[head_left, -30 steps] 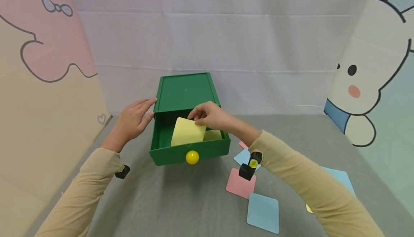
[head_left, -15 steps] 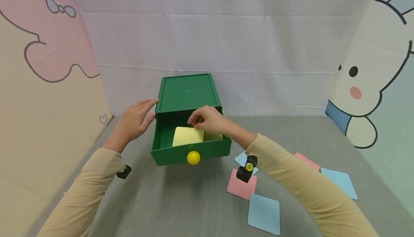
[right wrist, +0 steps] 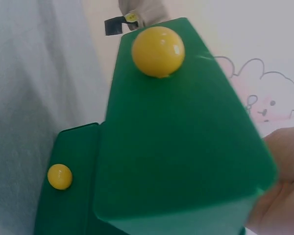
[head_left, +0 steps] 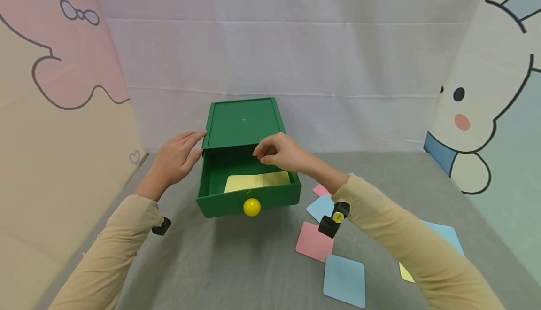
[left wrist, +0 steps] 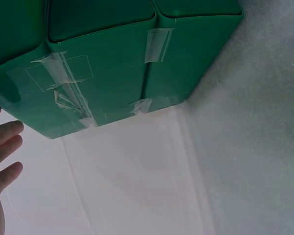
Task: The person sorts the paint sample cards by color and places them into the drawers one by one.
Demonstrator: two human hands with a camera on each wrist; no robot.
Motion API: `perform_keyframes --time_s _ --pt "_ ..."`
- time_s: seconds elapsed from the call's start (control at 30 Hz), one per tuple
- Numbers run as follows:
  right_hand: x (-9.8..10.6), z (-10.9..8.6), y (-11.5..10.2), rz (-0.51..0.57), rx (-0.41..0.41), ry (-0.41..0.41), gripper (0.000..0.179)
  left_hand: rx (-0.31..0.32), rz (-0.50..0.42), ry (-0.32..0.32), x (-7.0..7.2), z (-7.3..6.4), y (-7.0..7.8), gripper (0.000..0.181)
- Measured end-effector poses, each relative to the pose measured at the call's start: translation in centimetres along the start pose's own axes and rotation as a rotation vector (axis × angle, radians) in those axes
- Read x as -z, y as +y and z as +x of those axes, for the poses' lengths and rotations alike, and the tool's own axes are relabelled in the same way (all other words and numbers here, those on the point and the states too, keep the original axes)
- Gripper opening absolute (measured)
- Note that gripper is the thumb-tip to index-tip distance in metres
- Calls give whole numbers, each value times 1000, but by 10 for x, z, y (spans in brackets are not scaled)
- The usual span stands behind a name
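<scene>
A green drawer cabinet [head_left: 247, 123] stands on the grey cloth, its top drawer [head_left: 215, 169] pulled out, with a yellow round knob [head_left: 251, 207] in front. Two yellow cards [head_left: 245, 182] lie side by side in the drawer near its front wall. My right hand [head_left: 285, 152] hovers over the drawer's right side, fingers loosely curled, holding nothing. With its fingers extended, my left hand [head_left: 173, 159] touches the cabinet's upper left edge. Clear tape [left wrist: 159, 45] joins the stacked green units in the left wrist view.
Right of the cabinet lie loose cards: a pink card [head_left: 314, 242], a blue card [head_left: 344, 280], and others partly under my right sleeve [head_left: 405, 235]. A lower drawer's yellow knob [right wrist: 60, 176] shows in the right wrist view. A white curtain [head_left: 287, 56] hangs behind.
The yellow card in my right hand went down into the drawer and was let go. It now lies beside the other one. My right hand has risen slightly rightward; my left hand stayed put.
</scene>
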State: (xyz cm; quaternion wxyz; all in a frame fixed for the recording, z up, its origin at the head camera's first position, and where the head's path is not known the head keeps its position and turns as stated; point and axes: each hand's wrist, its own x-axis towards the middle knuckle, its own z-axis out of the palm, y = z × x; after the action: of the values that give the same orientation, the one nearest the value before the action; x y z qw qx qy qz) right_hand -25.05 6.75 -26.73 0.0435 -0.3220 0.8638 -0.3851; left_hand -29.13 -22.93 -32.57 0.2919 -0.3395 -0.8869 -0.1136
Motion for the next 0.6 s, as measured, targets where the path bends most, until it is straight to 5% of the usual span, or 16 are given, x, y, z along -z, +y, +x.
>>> perform_keyframes --time_s 0.3,0.6 --pt "38 -29 5 31 5 60 19 16 6 -10 1 -1 0 44" --pt "71 -85 44 6 -97 107 21 35 1 -17 0 -1 1 44"
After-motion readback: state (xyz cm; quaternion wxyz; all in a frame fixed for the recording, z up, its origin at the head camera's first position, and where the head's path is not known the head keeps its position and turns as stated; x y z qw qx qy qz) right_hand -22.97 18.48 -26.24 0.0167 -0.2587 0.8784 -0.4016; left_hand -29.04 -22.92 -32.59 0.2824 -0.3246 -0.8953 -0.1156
